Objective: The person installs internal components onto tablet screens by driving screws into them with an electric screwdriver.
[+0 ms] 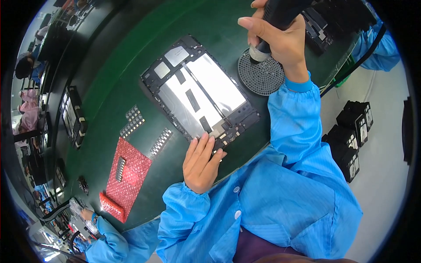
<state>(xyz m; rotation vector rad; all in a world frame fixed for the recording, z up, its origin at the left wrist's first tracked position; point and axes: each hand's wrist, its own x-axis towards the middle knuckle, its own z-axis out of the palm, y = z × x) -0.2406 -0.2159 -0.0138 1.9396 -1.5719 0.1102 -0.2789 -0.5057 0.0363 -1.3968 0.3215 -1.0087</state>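
A tablet (197, 103), its back off and its silver battery area showing, lies tilted on the green bench. My left hand (202, 162) lies with fingers stretched out over its lower edge, by the small circuit board. My right hand (280, 37) is closed round a black electric screwdriver (280, 15) that points downward. The pale collar of the screwdriver stands over a round dark screw tray (262, 79) full of small holes. Its bit is hidden, so I cannot tell whether it touches a screw.
Left of the tablet lie strips of small parts (161, 142) and a red bubble-wrap bag (131, 168). Another tablet body (71, 116) is at the far left. More tablet bodies (315, 26) lie upper right; black stacks (351, 140) stand beyond the bench edge. Co-workers' blue sleeves (107, 241) show nearby.
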